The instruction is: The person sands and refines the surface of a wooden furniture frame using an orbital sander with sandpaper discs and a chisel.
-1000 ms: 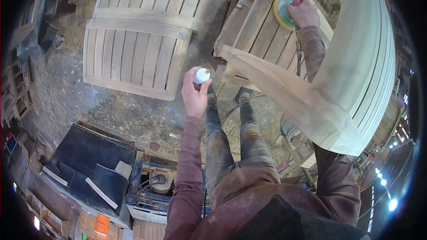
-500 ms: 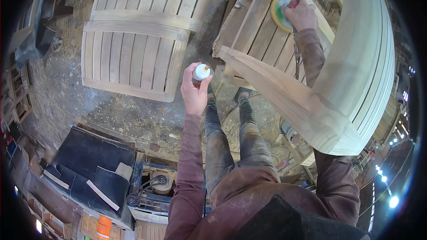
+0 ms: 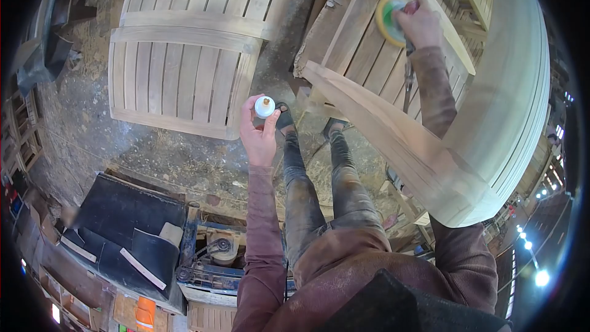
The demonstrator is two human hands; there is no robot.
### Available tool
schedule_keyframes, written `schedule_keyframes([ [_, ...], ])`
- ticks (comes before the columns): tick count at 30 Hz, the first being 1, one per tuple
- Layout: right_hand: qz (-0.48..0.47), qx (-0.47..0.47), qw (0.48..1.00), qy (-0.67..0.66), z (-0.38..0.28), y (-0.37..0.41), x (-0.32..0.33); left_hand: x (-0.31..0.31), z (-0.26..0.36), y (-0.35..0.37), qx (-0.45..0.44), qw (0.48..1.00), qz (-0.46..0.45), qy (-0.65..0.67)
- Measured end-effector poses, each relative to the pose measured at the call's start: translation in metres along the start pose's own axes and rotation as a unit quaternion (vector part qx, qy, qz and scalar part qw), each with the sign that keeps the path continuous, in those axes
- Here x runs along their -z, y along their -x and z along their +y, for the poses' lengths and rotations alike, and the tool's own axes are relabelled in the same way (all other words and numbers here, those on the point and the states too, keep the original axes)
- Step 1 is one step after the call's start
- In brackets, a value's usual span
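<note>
My left hand (image 3: 260, 142) is wrapped round a small white bottle (image 3: 264, 108) with a brownish nozzle, held up above the floor. On the far side of a curved wooden rail, my right hand (image 3: 424, 29) grips the red handle of a round disc sander (image 3: 387, 17) with a green face and yellow edge. The disc lies over the slatted seat (image 3: 367, 55) of a wooden chair. My right forearm passes behind the chair's curved armrest (image 3: 393, 124), which hides part of it.
Slatted wooden panels (image 3: 184, 80) stand to the left. A black-covered bench (image 3: 132, 221) with strips on it is at lower left, beside a machine (image 3: 220, 249). An orange object (image 3: 145, 313) lies at the bottom. A hose hangs below the sander.
My left hand has moved slightly left and down with the bottle, whose nozzle now points more upright. The sander has stayed on nearly the same spot of the seat.
</note>
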State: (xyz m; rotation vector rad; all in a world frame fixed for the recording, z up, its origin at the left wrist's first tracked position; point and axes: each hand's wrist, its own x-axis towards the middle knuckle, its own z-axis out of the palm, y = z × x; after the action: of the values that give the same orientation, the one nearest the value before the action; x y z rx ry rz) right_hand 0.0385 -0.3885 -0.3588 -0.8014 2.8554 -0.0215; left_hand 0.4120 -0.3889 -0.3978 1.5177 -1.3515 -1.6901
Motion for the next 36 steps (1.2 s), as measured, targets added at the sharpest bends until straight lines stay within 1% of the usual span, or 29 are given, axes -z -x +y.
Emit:
schedule_keyframes([
  [2,-0.033,0.026,0.999,0.022,-0.009,0.029,0.01,0.001,0.0,0.001,0.003,1.0,0.0,0.002],
  [4,-0.024,0.015,0.999,0.032,-0.002,0.023,0.006,0.003,0.003,0.004,0.008,1.0,-0.02,-0.008],
  [6,-0.013,0.002,0.999,0.034,0.004,0.004,0.005,0.002,0.009,0.007,0.011,1.0,-0.013,0.002],
  [8,-0.032,0.004,0.998,-0.047,0.006,-0.021,0.01,0.003,0.014,0.01,0.014,1.0,-0.004,0.009],
  [11,-0.018,-0.015,0.998,-0.062,-0.004,-0.014,0.015,0.005,0.015,0.018,0.024,0.999,-0.003,0.022],
  [13,-0.03,-0.007,0.998,-0.05,0.0,0.004,0.004,0.006,0.008,0.024,0.008,1.0,-0.003,-0.003],
  [15,-0.008,0.071,0.997,-0.011,0.005,0.039,-0.003,0.006,0.007,0.032,0.007,1.0,-0.008,-0.001],
  [17,-0.004,0.069,0.997,-0.017,0.011,0.07,-0.014,0.005,0.013,0.038,-0.002,1.0,-0.018,0.0],
  [20,-0.042,0.108,0.993,-0.037,0.023,0.116,-0.036,0.003,0.022,0.053,-0.009,0.999,-0.03,-0.024],
  [23,-0.078,0.142,0.985,-0.059,0.032,0.136,-0.05,0.007,0.032,0.067,-0.05,0.996,-0.059,-0.046],
  [25,-0.09,0.148,0.982,-0.074,0.041,0.145,-0.049,0.007,0.047,0.085,-0.052,0.997,-0.059,-0.021],
  [28,-0.086,0.144,0.98,-0.107,0.071,0.152,-0.05,0.01,0.057,0.114,-0.057,0.995,-0.058,-0.049],
  [32,-0.051,0.114,0.976,-0.178,0.131,0.185,-0.048,0.01,0.057,0.153,-0.058,0.991,-0.107,-0.051],
  [33,-0.044,0.106,0.976,-0.185,0.139,0.202,-0.026,0.008,0.055,0.16,-0.059,0.988,-0.12,-0.073],
  [34,-0.096,0.014,0.988,-0.118,0.148,0.218,-0.011,0.006,0.055,0.169,-0.059,0.985,-0.131,-0.094],
  [35,-0.146,-0.075,0.985,-0.048,0.157,0.232,0.001,0.002,0.055,0.175,-0.067,0.983,-0.137,-0.098],
  [36,-0.142,-0.08,0.985,-0.053,0.167,0.249,0.009,-0.003,0.056,0.181,-0.122,0.967,-0.159,-0.16],
])
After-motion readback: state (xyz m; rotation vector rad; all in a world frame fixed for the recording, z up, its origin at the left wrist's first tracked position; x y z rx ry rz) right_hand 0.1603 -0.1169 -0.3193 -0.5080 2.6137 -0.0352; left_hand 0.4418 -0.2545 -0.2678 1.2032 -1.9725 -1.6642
